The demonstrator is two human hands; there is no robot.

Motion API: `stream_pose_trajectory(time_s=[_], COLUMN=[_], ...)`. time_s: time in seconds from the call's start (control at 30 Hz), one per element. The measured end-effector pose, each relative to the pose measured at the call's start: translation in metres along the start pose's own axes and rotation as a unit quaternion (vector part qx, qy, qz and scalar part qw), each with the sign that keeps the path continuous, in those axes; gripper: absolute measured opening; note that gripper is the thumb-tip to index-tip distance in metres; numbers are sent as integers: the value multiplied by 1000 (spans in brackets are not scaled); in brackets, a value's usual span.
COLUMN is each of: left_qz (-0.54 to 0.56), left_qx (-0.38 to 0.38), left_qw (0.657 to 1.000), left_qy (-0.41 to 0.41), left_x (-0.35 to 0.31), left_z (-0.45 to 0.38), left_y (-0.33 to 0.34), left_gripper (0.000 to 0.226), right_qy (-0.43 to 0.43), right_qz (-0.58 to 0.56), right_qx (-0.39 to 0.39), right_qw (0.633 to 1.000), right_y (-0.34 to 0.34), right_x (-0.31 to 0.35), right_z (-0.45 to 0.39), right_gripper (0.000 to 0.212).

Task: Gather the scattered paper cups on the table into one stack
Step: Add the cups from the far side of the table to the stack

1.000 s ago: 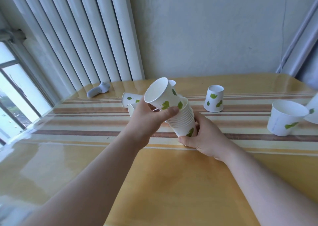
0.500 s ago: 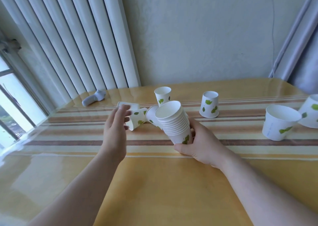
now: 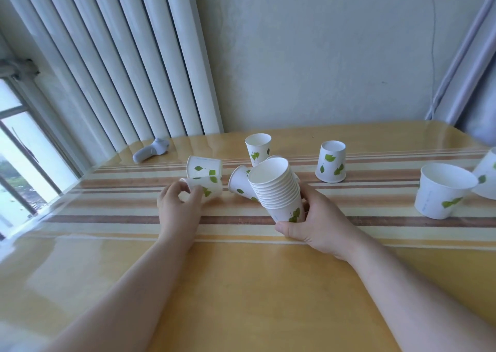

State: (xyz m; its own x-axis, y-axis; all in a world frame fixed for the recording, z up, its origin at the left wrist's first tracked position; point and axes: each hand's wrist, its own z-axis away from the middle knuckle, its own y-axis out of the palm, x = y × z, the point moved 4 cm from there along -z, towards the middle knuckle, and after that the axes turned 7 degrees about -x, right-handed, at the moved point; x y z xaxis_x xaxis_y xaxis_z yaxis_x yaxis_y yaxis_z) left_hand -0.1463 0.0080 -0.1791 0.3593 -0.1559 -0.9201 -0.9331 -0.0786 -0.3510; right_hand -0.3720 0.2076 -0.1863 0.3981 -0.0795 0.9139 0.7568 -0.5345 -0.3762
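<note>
Right hand (image 3: 319,224) grips the stack (image 3: 277,188) at its base, tilted left, mid-table (image 3: 241,284). Left hand (image 3: 178,208) has fingers curled round a tipped cup (image 3: 206,189) at its rim. Loose cups, 7 counted: that one, two more on their sides beside it, one upright behind the stack, one inverted, two at right. One grey controller (image 3: 150,151) far left.

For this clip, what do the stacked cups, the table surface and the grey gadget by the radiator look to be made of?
Stack of cups: thin white paper, matte, printed with green leaves; thin rolled rims show. Table: probably a striped cloth under a clear glossy plastic or glass cover, since window light reflects off it. Grey gadget: likely moulded plastic, smooth and matte; too small to be sure.
</note>
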Motion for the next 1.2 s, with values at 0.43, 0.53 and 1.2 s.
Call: stream_pose_trajectory(time_s=[0.43, 0.53, 1.2], left_qz=[314, 205, 204], left_qx=[128, 177, 193], left_qw=[938, 953, 944], left_qy=[64, 133, 175], left_x=[-108, -112, -89], left_z=[57, 65, 80], left_y=[-3, 5, 15], left_gripper=[55, 80, 54], right_qy=[-6, -4, -1], right_qz=[2, 4, 0], right_qx=[-1, 1, -3], right_qw=[1000, 1000, 1000], right_y=[0, 0, 0], right_x=[4, 4, 6], right_z=[2, 3, 1], right_gripper=[61, 63, 61])
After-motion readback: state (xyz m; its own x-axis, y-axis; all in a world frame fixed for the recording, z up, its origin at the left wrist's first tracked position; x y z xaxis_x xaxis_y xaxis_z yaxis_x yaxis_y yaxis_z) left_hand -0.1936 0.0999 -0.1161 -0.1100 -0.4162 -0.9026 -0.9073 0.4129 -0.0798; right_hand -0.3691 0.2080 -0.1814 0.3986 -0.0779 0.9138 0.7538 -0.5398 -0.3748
